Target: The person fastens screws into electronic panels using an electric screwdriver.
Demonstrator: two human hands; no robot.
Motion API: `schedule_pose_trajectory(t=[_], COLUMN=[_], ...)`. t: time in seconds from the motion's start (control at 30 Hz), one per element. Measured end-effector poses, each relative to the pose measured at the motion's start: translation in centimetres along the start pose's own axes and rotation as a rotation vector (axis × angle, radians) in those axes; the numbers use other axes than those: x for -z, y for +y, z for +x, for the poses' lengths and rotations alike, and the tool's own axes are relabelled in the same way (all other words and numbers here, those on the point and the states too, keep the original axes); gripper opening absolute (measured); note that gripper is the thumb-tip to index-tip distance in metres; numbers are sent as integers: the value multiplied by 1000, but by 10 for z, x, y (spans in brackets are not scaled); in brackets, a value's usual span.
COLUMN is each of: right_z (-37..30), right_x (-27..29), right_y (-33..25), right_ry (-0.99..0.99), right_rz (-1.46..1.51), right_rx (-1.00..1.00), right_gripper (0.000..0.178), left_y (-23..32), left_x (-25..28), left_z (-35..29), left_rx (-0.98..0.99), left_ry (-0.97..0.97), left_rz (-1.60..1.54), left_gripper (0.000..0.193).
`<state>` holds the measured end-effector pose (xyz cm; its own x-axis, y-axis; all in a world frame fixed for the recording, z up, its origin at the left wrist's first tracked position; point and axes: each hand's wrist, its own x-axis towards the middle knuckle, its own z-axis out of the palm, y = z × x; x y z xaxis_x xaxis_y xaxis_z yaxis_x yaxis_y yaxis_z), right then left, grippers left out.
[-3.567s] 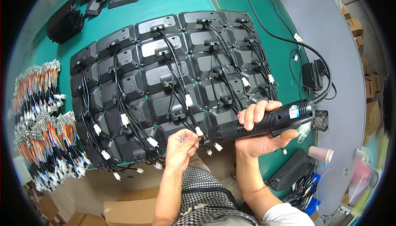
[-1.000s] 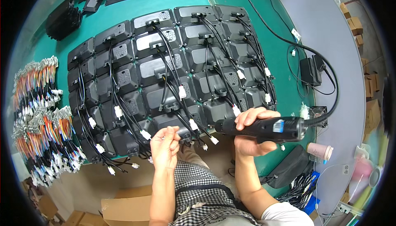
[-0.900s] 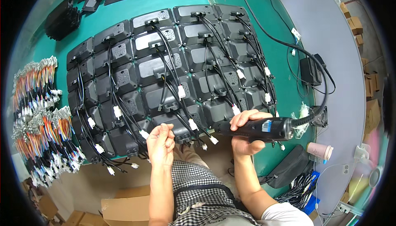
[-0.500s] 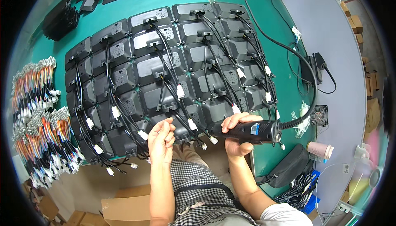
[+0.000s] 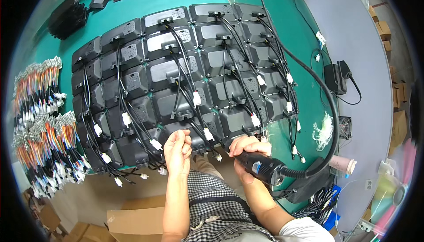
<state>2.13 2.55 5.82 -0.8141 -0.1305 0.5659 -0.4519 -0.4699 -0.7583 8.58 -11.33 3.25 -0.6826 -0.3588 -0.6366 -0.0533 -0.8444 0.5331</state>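
Observation:
My right hand (image 5: pixel 248 148) grips a black corded electric screwdriver (image 5: pixel 264 169) near the front edge of the bench. The tool slants, its corded end toward me at the right and its front end toward the nearest row of black plastic housings (image 5: pixel 170 72). Whether its tip touches a housing is hidden. My left hand (image 5: pixel 178 151) hovers over the front edge of that row, fingertips pinched together; anything between them is too small to make out. Black cables (image 5: pixel 182 63) with white connectors (image 5: pixel 197 98) run from the housings toward me.
Bundled coloured wires (image 5: pixel 44 149) lie at the left. A stack of black plates (image 5: pixel 66 16) stands at the far left. The tool's thick cord (image 5: pixel 329 109) arcs over the green bench (image 5: pixel 304 65). At the right are power adapters (image 5: pixel 334 78), a pink cup (image 5: pixel 342 164) and a black pouch (image 5: pixel 309 186).
The screwdriver's corded end has swung down toward me and slightly left, my right hand turning with it. My left hand has shifted slightly right, still pinched.

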Motion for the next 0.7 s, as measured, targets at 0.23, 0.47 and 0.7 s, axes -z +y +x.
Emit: schedule_pose_trajectory(t=[0.23, 0.47, 0.7], right_z=[2, 17, 4], right_x=[0, -10, -5], right_y=[1, -2, 4], right_ry=[53, 201, 89], right_rz=[4, -114, -35], right_rx=[-49, -209, -85], right_gripper=[68, 76, 72], left_y=[-4, -3, -5], left_x=[-2, 2, 1], left_z=[-1, 0, 0], left_rx=[-13, -26, -44], left_ry=[12, -15, 4], left_rz=[0, -39, -44], left_gripper=[22, 21, 22])
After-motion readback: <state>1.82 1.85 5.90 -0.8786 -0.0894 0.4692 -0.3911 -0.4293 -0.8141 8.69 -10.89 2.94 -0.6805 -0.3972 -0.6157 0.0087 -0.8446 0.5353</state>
